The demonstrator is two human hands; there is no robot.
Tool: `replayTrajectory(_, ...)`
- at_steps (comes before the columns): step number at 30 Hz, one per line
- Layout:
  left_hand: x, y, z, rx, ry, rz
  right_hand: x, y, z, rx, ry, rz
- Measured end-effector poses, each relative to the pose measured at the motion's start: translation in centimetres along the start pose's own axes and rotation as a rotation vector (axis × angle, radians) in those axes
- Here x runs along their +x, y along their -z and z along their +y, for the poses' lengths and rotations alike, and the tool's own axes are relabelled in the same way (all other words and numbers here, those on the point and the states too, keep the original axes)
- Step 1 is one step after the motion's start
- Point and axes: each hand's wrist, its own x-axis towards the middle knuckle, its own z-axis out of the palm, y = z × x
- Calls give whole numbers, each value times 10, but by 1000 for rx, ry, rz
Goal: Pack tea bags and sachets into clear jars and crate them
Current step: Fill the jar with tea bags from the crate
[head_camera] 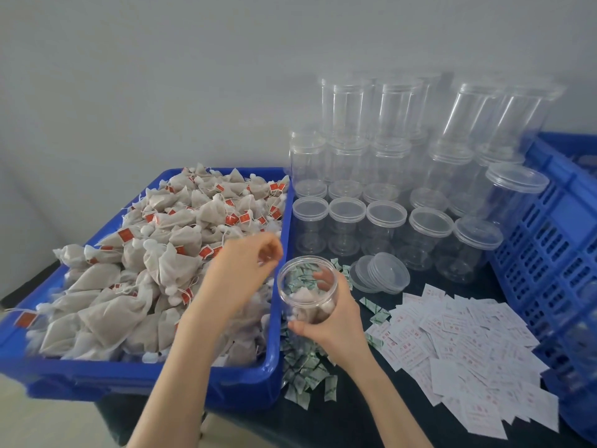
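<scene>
An open clear jar is held tilted in the grip of the right hand, whose fingers are wrapped round its lower wall; a few tea bags and pale sachets are seen already inside. The left hand is poised just beside the jar mouth, its fingers loosely curled; whether a bag is pinched there cannot be told, the fingertips being blurred.

The filling step is judged to be in hand, with the jar only partly loaded. For the next move, further tea bags are to be drawn from the blue tray on the far side of the left hand and dropped through the mouth, which is narrow relative to the bags.

The tray wall stands directly against the grip on the left, so little room is left there. Green sachets lie below the grip, white paper sachets to its right, and loose lids just beyond it. Capped empty jars are ranked further off, and the blue crate bounds the table at the far right. Open room is judged scant.
</scene>
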Motion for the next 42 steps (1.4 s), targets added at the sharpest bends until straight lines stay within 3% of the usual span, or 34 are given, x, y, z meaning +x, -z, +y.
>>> replayTrajectory(2, 2, 2, -18, 311, 160, 59, 0, 0, 0, 15, -3, -5)
replayTrajectory(4, 0, -1, -35, 628, 293, -84, 0, 0, 0, 16, -1, -12)
replayTrajectory(5, 0, -2, -41, 668, 335, -140, 0, 0, 0, 13, 0, -15)
replayTrajectory(12, -2, -1, -41, 336, 352, -34, 0, 0, 3, 16, -16, -24)
replayTrajectory(16, 0, 2, -16, 83, 153, 148, 1, 0, 3, 9, -14, -17)
replayTrajectory(23, 2, 3, 30, -97, -189, 227, 1, -1, 5, 4, -27, -12)
replayTrajectory(27, 3, -5, 41, -114, -241, 37, 1, -1, 4, 17, -26, -14)
replayTrajectory(31, 1, -14, 43, 46, -130, -269, -2, 0, 3, 34, -25, -13)
replayTrajectory(37, 5, -19, 62, 376, -96, -528, -6, 5, 5, 2, -25, 12)
replayTrajectory(42, 8, -23, 66, 407, -142, -626, -9, 10, 6, -73, -22, -13)
